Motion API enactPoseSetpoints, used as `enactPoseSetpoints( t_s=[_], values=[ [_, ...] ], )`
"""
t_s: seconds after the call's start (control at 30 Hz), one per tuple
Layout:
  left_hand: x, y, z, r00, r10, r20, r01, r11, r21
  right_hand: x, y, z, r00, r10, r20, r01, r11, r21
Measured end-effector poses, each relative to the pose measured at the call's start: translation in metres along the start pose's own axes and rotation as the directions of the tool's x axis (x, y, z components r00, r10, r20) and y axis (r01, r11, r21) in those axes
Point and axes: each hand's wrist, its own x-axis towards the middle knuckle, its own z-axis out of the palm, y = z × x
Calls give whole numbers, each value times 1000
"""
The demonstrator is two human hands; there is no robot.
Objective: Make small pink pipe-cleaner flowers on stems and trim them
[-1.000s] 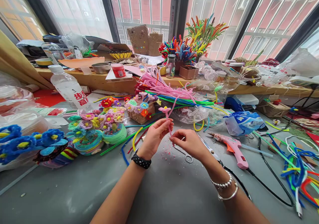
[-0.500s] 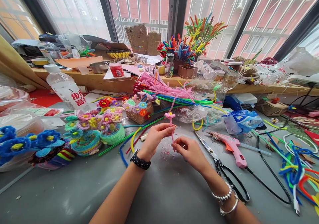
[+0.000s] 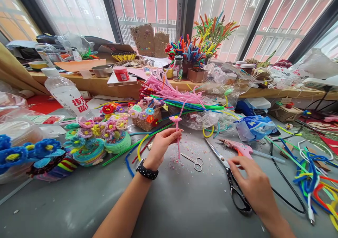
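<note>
My left hand pinches the stem of a small pink pipe-cleaner flower with a yellow centre. The stem hangs straight down below the fingers, above a scatter of tiny bits. Over to the right, my right hand has its fingers curled at the black handles of the large scissors, whose blades point away. Part of the handles is hidden beneath the hand. Small scissors lie on the table between the hands.
A pink glue gun lies just beyond my right hand, its cord running right. Pipe-cleaner flower pots stand at left near a water bottle. Pink pipe cleaners are piled at the back; coloured ones tangle at right.
My right hand has let go of the pink stem and moved right to the large scissors, whose handles have shifted a little. The small scissors have come into view. My left hand still holds the flower.
</note>
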Motion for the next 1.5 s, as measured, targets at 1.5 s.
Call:
enactPoseSetpoints(
  t_s=[1.5],
  values=[
    [-2,2,3,999,-32,9,32,999,17,-19,81,-3,963,259,-67,-268,937,-225]
  ],
)
